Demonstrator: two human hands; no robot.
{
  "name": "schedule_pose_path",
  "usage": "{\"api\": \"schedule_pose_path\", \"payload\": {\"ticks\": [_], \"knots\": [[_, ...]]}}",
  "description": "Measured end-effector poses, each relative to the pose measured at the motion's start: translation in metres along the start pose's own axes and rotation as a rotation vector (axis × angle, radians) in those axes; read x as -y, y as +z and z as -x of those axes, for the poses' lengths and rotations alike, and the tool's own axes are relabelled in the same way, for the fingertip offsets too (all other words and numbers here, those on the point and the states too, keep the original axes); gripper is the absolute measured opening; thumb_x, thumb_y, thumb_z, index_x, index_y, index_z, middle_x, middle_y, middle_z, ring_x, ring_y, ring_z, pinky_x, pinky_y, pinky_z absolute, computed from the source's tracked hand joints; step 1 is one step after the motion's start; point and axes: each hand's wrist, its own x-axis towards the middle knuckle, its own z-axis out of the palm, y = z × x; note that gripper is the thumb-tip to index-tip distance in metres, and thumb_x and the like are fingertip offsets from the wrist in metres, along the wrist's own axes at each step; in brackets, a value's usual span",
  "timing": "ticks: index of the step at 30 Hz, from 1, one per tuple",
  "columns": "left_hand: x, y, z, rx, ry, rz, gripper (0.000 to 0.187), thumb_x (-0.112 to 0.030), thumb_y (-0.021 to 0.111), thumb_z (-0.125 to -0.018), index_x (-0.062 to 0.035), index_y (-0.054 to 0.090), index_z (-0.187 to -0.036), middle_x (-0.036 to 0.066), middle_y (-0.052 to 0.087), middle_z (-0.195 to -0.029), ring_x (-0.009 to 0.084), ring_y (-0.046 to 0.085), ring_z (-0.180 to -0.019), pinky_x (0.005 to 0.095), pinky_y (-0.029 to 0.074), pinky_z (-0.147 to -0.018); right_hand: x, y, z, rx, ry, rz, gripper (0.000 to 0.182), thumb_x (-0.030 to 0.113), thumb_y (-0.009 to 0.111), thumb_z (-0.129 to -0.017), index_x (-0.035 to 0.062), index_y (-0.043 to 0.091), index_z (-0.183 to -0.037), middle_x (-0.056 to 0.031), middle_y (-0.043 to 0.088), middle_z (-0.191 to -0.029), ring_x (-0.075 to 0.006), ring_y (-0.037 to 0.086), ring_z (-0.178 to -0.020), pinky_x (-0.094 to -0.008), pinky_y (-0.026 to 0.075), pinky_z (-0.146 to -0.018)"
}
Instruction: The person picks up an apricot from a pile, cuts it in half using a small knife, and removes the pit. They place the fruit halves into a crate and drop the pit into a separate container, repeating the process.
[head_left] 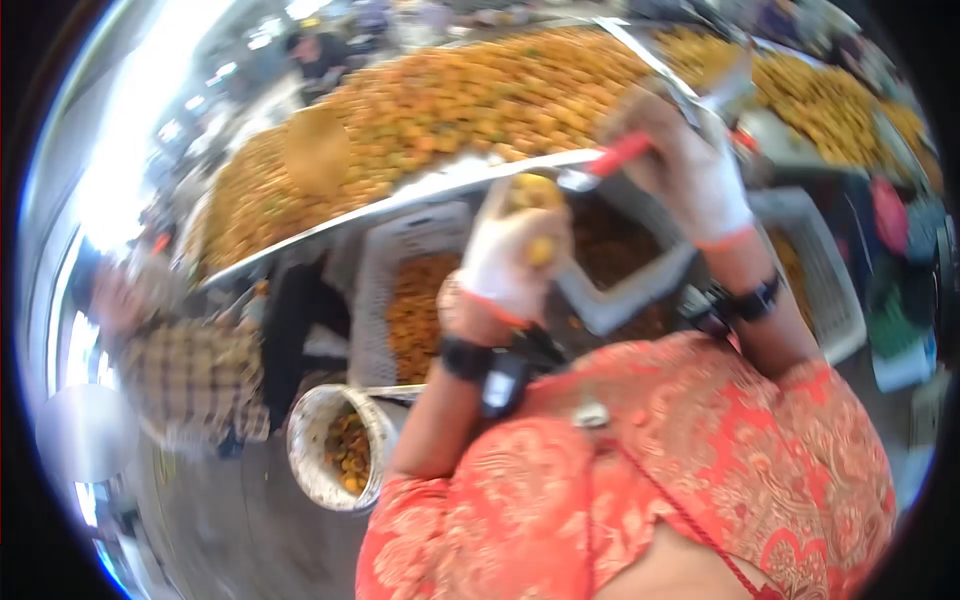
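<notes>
In curled, white-gloved left hand, rounded yellow piece; in clenched right hand, red-handled metal tool

White is recorded on the left glove and right glove, red on the tool handle, yellow on the held piece. The heaped pieces are graded orange to yellow. Pale-gold paisley on coral is noted across the garment, tan-and-dark checks on the neighbouring person's clothing, dark specks on the white bucket
</notes>
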Motion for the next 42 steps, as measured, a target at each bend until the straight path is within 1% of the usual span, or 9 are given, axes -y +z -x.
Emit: {"api": "schedule_pose_path", "payload": {"ticks": [2,4,20,23,26,28,31,37,42], "knots": [[-0.016,0.007,-0.005,0.069,-0.323,0.54,0.025,-0.004,0.056,-0.085,-0.0027,0.053,-0.109,0.004,0.053,-0.08,0.011,0.051,-0.061,0.0219,0.038,-0.049,0.015,0.004,-0.001,0.005,0.135,-0.239,0.021,0.026,0.065,-0.093,0.0049,0.066,-0.091,0.0004,0.066,-0.073,-0.0032,0.046,-0.051,-0.0205,0.033,-0.045],[-0.022,0.016,-0.005,0.022,-0.335,0.586,0.027,-0.003,0.055,-0.084,-0.0031,0.052,-0.111,0.004,0.053,-0.082,0.0102,0.05,-0.061,0.0203,0.037,-0.049,0.023,0.007,0.003,0.0,0.162,-0.294,0.022,0.026,0.067,-0.093,0.005,0.066,-0.088,-0.0003,0.065,-0.072,-0.0027,0.048,-0.051,-0.0194,0.035,-0.044],[-0.009,0.03,-0.013,-0.024,-0.319,0.499,0.037,0.001,0.056,-0.084,-0.0056,0.051,-0.12,0.006,0.055,-0.095,0.011,0.057,-0.078,0.0184,0.048,-0.062,0.017,-0.003,0.007,0.026,0.018,0.079,0.025,0.027,0.064,-0.094,0.0056,0.063,-0.081,-0.0023,0.056,-0.063,-0.0059,0.05,-0.061,-0.0263,0.042,-0.057],[0.004,0.027,-0.012,0.057,-0.16,0.314,0.036,0.001,0.055,-0.084,-0.0053,0.051,-0.119,0.006,0.055,-0.096,0.0117,0.057,-0.079,0.0187,0.049,-0.063,0.02,-0.005,0.009,0.056,0.146,0.041,0.025,0.029,0.064,-0.094,0.0066,0.065,-0.083,-0.0024,0.057,-0.064,-0.0068,0.052,-0.059,-0.0264,0.044,-0.057],[-0.007,0.035,-0.013,0.008,-0.317,0.494,0.033,0.002,0.052,-0.084,-0.0046,0.053,-0.117,0.006,0.056,-0.096,0.0113,0.057,-0.081,0.02,0.049,-0.062,0.008,-0.01,0.005,0.012,0.288,-0.061,0.022,0.026,0.061,-0.096,0.0066,0.067,-0.089,-0.0007,0.062,-0.068,-0.0089,0.057,-0.06,-0.0265,0.047,-0.057],[0.008,0.028,-0.013,0.026,-0.252,0.422,0.034,0.001,0.059,-0.085,-0.009,0.054,-0.117,0.003,0.059,-0.09,0.0116,0.058,-0.067,0.0231,0.048,-0.055,-0.014,-0.012,0.006,0.065,-0.077,0.236,0.017,0.013,0.048,-0.1,0.0075,0.064,-0.103,0.0001,0.062,-0.07,-0.0122,0.058,-0.059,-0.026,0.047,-0.057],[-0.004,0.034,-0.017,-0.019,-0.319,0.502,0.032,0.001,0.058,-0.081,-0.0079,0.054,-0.112,0.005,0.057,-0.085,0.0118,0.053,-0.059,0.0224,0.04,-0.046,-0.011,-0.009,-0.004,-0.021,0.341,-0.374,0.046,0.04,0.048,-0.102,0.0119,0.051,-0.066,-0.002,0.055,-0.065,-0.0068,0.033,-0.046,-0.0256,0.023,-0.046],[0.002,0.037,-0.023,0.045,-0.397,0.659,0.03,0.002,0.056,-0.082,-0.0066,0.051,-0.111,0.004,0.053,-0.081,0.0099,0.05,-0.053,0.0202,0.034,-0.039,-0.014,0.002,-0.003,-0.012,-0.111,0.048,0.044,0.036,0.046,-0.104,0.0112,0.046,-0.068,-0.0063,0.059,-0.068,-0.0111,0.05,-0.064,-0.0267,0.038,-0.062],[-0.004,0.049,-0.021,0.03,-0.488,0.824,0.031,0.001,0.058,-0.085,-0.0071,0.049,-0.114,0.004,0.053,-0.08,0.0104,0.053,-0.057,0.0202,0.039,-0.042,-0.016,0.001,-0.009,0.182,0.034,-0.778,0.046,0.033,0.035,-0.108,0.0166,0.036,-0.065,0.003,0.034,-0.055,-0.0108,0.035,-0.052,-0.0287,0.034,-0.059]]}}
